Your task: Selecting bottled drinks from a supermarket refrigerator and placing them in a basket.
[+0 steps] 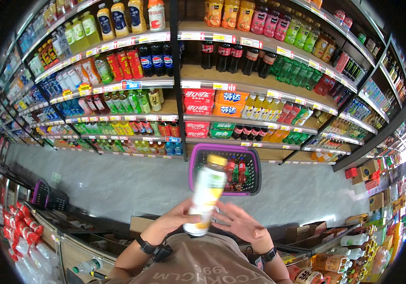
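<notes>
A white bottle (207, 191) with a yellow cap and a yellow and green print is held upright, slightly tilted and blurred, in front of my body. My left hand (179, 217) grips it around its lower part from the left. On its other side is my right hand (241, 221), fingers spread and a little smeared; whether its fingertips touch the bottle I cannot tell. Beyond the bottle, a black shopping basket (192, 163) with a purple rim stands on the floor, partly hidden by it. Several small drink bottles (236, 170) with red and green parts lie inside the basket.
A long drinks shelf (260, 120) rises ahead, filled with bottles, cans and cartons. Another purple and black basket (39, 194) sits on the grey floor (118, 177) at left. Close by me are low shelves, with red-topped packs (21, 222) at left and large bottles (330, 261) at right.
</notes>
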### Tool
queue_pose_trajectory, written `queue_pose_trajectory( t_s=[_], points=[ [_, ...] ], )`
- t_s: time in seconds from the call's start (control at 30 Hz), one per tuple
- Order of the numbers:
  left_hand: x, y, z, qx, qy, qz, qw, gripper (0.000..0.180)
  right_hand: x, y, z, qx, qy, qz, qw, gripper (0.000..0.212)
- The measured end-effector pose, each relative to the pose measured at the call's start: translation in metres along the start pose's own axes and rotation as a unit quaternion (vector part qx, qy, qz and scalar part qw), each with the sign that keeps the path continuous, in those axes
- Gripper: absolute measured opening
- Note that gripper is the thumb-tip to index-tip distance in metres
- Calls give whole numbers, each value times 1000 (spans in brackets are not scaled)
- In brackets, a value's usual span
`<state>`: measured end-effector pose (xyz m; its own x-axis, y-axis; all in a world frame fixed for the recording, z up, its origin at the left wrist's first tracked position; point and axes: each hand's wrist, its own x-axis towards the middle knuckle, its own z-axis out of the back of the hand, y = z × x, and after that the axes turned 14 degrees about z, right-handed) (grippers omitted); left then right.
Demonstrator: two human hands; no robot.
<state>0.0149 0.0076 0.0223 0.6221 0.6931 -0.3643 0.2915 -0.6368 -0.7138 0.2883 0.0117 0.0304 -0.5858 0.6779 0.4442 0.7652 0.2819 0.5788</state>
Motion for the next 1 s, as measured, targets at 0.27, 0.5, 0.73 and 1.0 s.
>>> queue_pose_trajectory(
  t_s=[0.27,0.5,0.73,1.0],
  points=[
    [11,29,46,-139,-67,33,988,65,18,6,18,-111,-45,20,993,64],
    [12,-12,-28,113,-24,-26,993,70,-4,-17,50,-126,-253,9,959,88],
    [22,-15,5,198,80,-20,977,25,-47,1,87,-104,-407,40,907,75],
    [36,12,23,157,47,52,985,29,-77,-1,102,-38,-478,44,877,56]
  ],
)
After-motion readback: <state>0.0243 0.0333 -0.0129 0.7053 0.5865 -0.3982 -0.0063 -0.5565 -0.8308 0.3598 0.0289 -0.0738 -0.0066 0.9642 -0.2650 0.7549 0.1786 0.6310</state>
